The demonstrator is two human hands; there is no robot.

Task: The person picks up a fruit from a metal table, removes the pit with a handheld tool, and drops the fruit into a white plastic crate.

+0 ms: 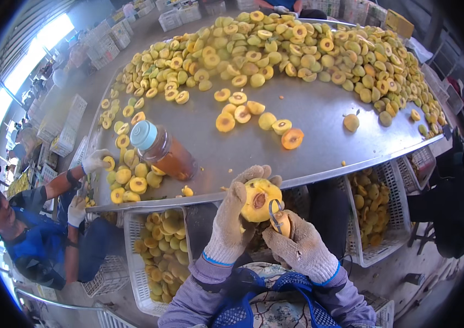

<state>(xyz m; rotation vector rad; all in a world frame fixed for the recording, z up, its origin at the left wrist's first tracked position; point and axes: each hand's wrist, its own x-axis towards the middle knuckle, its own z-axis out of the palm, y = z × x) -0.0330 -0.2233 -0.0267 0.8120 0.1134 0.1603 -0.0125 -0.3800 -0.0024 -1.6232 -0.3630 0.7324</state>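
Note:
Both my hands wear knitted work gloves with soiled fingers. My left hand holds a halved yellow fruit, its cut face with the brown pit area turned up. In my right hand is a small pitting tool with a rounded wooden-looking handle and a thin curved metal loop. The loop lies at the lower right edge of the fruit half. Beyond my hands, several halves, one of them a more orange half, lie on the metal table.
A large heap of fruit halves covers the table's far side. A bottle of brown liquid stands at the left. White plastic crates of halves flank my legs, one left, one right. A co-worker sits at the left, gloved hands near the table's edge.

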